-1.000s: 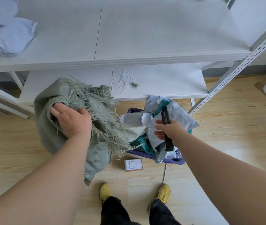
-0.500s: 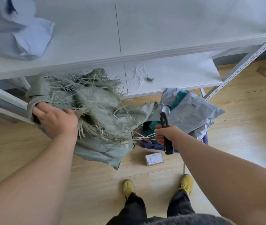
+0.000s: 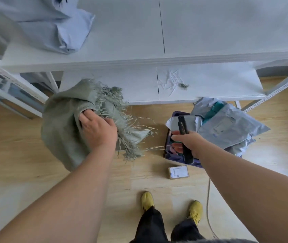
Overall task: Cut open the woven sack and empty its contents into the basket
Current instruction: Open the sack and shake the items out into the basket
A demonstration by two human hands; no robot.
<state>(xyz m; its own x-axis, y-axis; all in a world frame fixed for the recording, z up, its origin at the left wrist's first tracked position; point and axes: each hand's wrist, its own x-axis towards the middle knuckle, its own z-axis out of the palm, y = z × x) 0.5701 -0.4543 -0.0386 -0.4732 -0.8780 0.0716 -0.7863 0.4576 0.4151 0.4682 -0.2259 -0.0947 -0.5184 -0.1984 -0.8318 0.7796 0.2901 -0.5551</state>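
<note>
Bare wood floor (image 3: 25,172) open at left; small cardboard box (image 3: 178,172) lies near the feet. Purple plastic basket (image 3: 168,146), heaped with grey mailers, sits below the white shelf (image 3: 122,85). Frayed green woven sack (image 3: 64,123), now bunched and clear of the basket, clenched in left hand (image 3: 98,132). Right hand (image 3: 189,142) grips black cutter (image 3: 183,134).

Woven sack (image 3: 64,127) now bunched in left hand (image 3: 98,130), pulled clear of basket (image 3: 167,151) toward frame left; loose strands trail right.

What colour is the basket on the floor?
Purple, judging by the basket's visible rim in the head view.
</note>
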